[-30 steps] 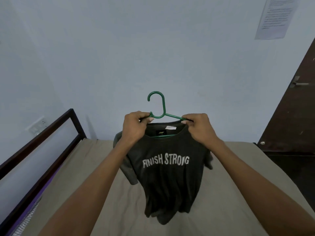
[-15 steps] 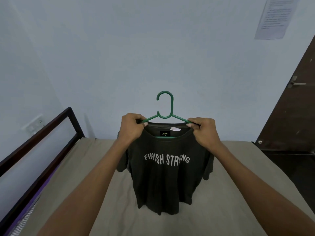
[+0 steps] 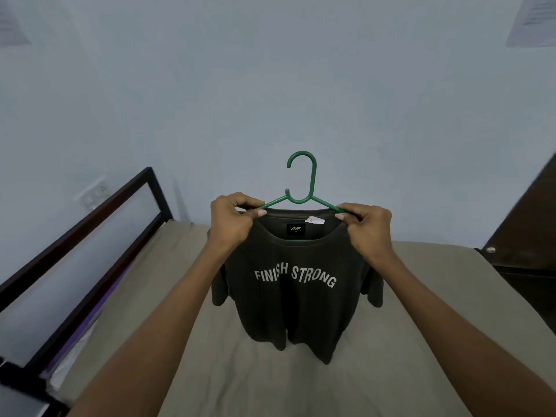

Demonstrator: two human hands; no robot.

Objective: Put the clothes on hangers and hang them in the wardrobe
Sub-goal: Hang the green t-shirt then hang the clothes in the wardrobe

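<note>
A dark T-shirt (image 3: 296, 299) printed "FINISH STRONG" hangs on a green plastic hanger (image 3: 301, 182), held up in the air above the bed. My left hand (image 3: 233, 219) pinches the shirt's left shoulder together with the hanger arm. My right hand (image 3: 367, 225) pinches the right shoulder and the other hanger arm. The hook stands upright above the collar. The hanger's lower bar shows only as a thin green line inside the neck opening.
A bed with a beige sheet (image 3: 421, 341) lies below the shirt. A dark metal bed frame (image 3: 90, 224) runs along the left. A pale wall is straight ahead, and a dark wooden door (image 3: 529, 224) stands at the right. No wardrobe is in view.
Both hands have lifted the shirt and levelled the hanger. The shirt now hangs straighter and clear of the bed, and the sleeves have dropped to the sides.
</note>
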